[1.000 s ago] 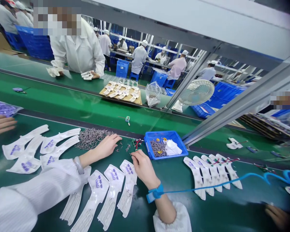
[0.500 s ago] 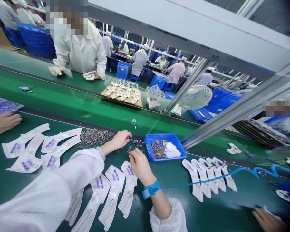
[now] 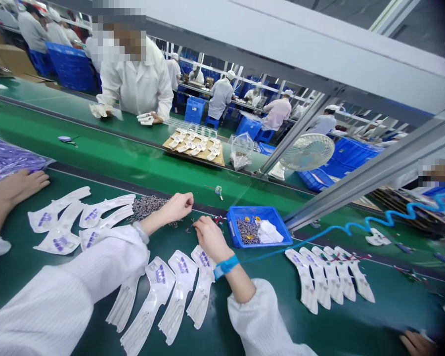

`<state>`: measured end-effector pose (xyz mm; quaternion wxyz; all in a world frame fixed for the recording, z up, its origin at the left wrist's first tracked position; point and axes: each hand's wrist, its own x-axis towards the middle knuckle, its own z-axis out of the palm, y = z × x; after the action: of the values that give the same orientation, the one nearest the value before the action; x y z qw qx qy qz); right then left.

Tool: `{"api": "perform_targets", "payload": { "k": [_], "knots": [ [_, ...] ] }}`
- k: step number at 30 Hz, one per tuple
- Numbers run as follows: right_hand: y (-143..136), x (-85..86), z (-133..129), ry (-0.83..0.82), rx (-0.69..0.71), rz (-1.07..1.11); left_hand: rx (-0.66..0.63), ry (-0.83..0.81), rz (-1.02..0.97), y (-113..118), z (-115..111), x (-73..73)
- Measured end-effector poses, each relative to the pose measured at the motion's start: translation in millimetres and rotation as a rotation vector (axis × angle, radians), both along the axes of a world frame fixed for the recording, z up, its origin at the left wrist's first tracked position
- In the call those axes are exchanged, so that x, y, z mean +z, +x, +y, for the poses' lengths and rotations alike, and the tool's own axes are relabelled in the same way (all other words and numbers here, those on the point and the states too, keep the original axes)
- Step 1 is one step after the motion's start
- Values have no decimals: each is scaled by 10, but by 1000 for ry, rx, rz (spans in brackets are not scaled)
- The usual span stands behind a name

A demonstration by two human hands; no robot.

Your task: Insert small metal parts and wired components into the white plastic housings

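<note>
My left hand [image 3: 176, 206] is curled into a loose fist beside a heap of small grey parts [image 3: 147, 207]; whether it holds one I cannot tell. My right hand [image 3: 208, 238], with a blue wrist strap [image 3: 225, 267], rests knuckles-up with fingertips pinched at loose small parts and red-wired bits [image 3: 217, 219]. Three white moulded shells with purple print [image 3: 178, 284] lie in a row under my forearms. A blue bin [image 3: 258, 225] with grey parts and a white cloth sits just right of my right hand.
More white shells lie at left [image 3: 74, 222] and at right [image 3: 330, 279]. Another person's hand [image 3: 17, 185] rests at far left by a purple bag. A green conveyor belt [image 3: 107, 155] runs behind; a fan [image 3: 306, 153] and a metal frame post stand at right. A worker in white stands across the belt.
My left hand has drawn back from the scattered parts and closed into a fist near the grey heap. My right hand shifted slightly left. The blue coiled cord has lifted off the table.
</note>
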<state>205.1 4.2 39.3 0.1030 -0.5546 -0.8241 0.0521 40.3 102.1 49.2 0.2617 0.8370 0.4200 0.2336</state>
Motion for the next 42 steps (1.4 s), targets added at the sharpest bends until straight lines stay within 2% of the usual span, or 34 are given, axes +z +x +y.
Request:
{"api": "perform_targets", "payload": {
  "k": [4,10,13,18,20,23,29,32,35,39,42],
  "knots": [
    [-93,-23,158,-37,63,-120,58,-80,-179,-304,-180,44],
    [-171,-4,202,-62,97,-179,92,-208,-385,-668,-578,15],
    [-199,25,210,-73,92,-192,135,-281,-457,-755,-789,43],
    [-112,111,134,-81,94,-160,269,-556,-588,-802,-1123,116],
    [-13,155,8,-70,90,-75,289,-649,-624,-825,-1235,128],
    [190,196,-302,-67,62,179,273,-758,-644,-867,-1371,107],
    [549,91,-1083,-195,-152,580,153,-893,-633,-849,-1608,25],
    [595,-32,-1377,-239,-247,723,71,-803,-571,-781,-1744,9],
    [544,-144,-1555,-271,-294,821,36,-731,-505,-701,-1878,-38],
    [425,-231,-1639,-309,-315,890,79,-707,-411,-614,-2028,-129],
    [368,-267,-1637,-319,-345,960,61,-564,-264,-559,-2107,-157]
  ]
}}
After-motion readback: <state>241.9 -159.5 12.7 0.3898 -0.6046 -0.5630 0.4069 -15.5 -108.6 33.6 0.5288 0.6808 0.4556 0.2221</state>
